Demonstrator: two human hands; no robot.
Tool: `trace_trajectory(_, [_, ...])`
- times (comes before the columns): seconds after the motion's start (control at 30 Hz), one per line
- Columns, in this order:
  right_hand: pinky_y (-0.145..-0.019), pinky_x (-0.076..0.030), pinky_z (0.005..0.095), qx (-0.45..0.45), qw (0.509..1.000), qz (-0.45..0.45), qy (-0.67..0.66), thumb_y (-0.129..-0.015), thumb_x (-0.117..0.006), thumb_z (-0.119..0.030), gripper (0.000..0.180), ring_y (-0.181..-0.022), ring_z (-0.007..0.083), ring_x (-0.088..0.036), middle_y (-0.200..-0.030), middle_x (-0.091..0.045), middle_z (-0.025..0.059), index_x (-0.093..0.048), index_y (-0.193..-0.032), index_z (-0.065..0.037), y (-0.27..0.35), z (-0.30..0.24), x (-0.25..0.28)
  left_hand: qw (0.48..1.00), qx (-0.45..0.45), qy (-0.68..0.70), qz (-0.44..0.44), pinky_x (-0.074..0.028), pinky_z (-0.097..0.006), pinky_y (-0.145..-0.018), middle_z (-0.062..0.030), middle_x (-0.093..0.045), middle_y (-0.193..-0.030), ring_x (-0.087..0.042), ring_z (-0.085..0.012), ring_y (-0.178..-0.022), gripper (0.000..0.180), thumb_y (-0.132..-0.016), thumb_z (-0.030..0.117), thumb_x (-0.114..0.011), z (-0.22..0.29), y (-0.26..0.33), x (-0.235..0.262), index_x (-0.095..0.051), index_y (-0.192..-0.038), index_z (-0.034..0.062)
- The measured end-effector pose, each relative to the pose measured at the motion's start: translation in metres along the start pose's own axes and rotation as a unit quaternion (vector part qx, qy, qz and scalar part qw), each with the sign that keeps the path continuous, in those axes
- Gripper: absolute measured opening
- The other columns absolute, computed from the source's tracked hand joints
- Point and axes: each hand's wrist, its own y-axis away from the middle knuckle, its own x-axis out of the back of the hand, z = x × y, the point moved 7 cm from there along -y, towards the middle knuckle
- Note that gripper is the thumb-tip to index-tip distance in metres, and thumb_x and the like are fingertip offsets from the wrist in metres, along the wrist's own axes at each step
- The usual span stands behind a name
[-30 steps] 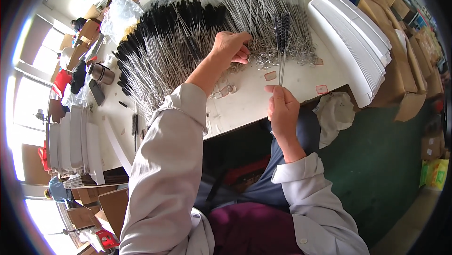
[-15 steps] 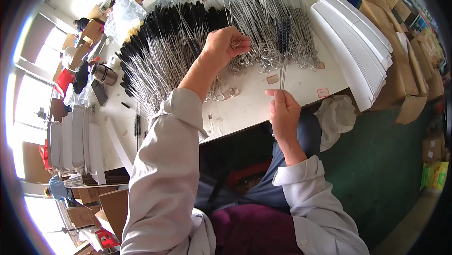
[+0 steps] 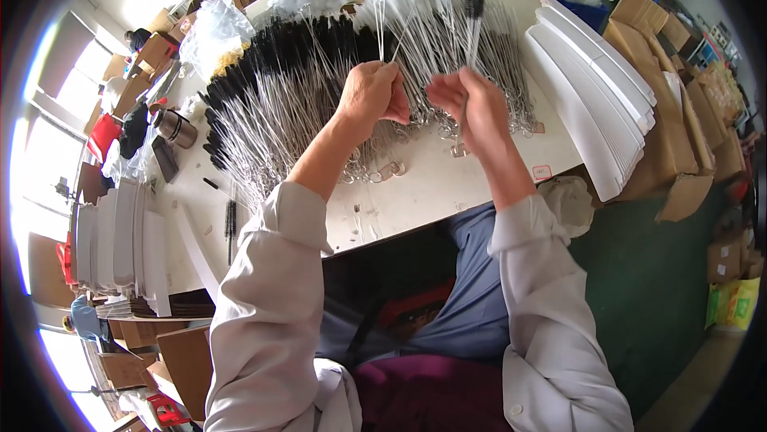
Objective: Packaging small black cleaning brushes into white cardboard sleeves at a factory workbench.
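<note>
My left hand (image 3: 371,97) is closed round the thin wire stems of a few white-bristled tube brushes (image 3: 377,1), their tips pointing up. Beside it, my right hand (image 3: 473,108) grips a small bunch of black-bristled tube brushes (image 3: 474,2) by their wire handles, its fingers slightly blurred. Both hands are over the front edge of a long heap of brushes. Black-bristled ones (image 3: 280,57) lie at the left, white-bristled ones (image 3: 423,17) at the right, with wire loops (image 3: 383,170) toward me.
White folded card strips (image 3: 591,97) lie stacked at the table's right, next to open cardboard boxes (image 3: 667,112). On the left are a steel flask (image 3: 176,127), a dark case (image 3: 164,160), more white card (image 3: 120,236) and a plastic bag (image 3: 214,37). The white table's (image 3: 415,192) edge is before me.
My right hand has moved up and away from me with the black brushes, coming near my left hand. My left hand has shifted slightly down and left; white brushes now rise from it.
</note>
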Motion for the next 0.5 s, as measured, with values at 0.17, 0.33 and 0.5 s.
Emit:
trace_trajectory(0.17, [-0.11, -0.052, 0.0452, -0.016, 1.0, 0.012, 0.01, -0.109, -0.042, -0.016, 0.032, -0.115, 0.0359, -0.064, -0.118, -0.06, 0.0288, -0.056, -0.108, 0.013, -0.044, 0.021, -0.006, 0.998, -0.023, -0.057, 0.009, -0.059, -0.033, -0.051, -0.0135, -0.063, -0.066, -0.064, -0.0221, -0.052, 0.032, -0.104, 0.026, -0.05, 0.007, 0.029, 0.014, -0.051, -0.083, 0.0021])
trace_trajectory(0.33, [-0.106, -0.056, 0.0475, 0.047, 0.998, 0.014, 0.033, -0.107, -0.049, -0.016, 0.03, -0.107, 0.037, -0.068, -0.114, -0.063, 0.0267, -0.059, -0.105, 0.012, -0.047, 0.033, -0.014, 0.992, -0.067, -0.107, 0.024, -0.055, -0.03, -0.049, -0.01, -0.062, -0.064, -0.063, -0.0172, -0.051, 0.041, -0.108, 0.032, -0.049, 0.021, 0.076, 0.028, -0.053, -0.08, 0.0024])
trace_trajectory(0.5, [-0.098, -0.06, 0.047, 0.041, 0.998, 0.055, -0.008, -0.106, -0.047, -0.015, 0.032, -0.1, 0.0332, -0.07, -0.099, -0.068, 0.0252, -0.063, -0.095, 0.01, -0.038, 0.025, -0.005, 0.986, -0.095, -0.125, 0.047, -0.047, -0.027, -0.05, -0.0084, -0.062, -0.058, -0.061, -0.0142, -0.05, 0.043, -0.109, 0.03, -0.049, 0.027, 0.139, 0.048, -0.052, -0.076, 0.0025])
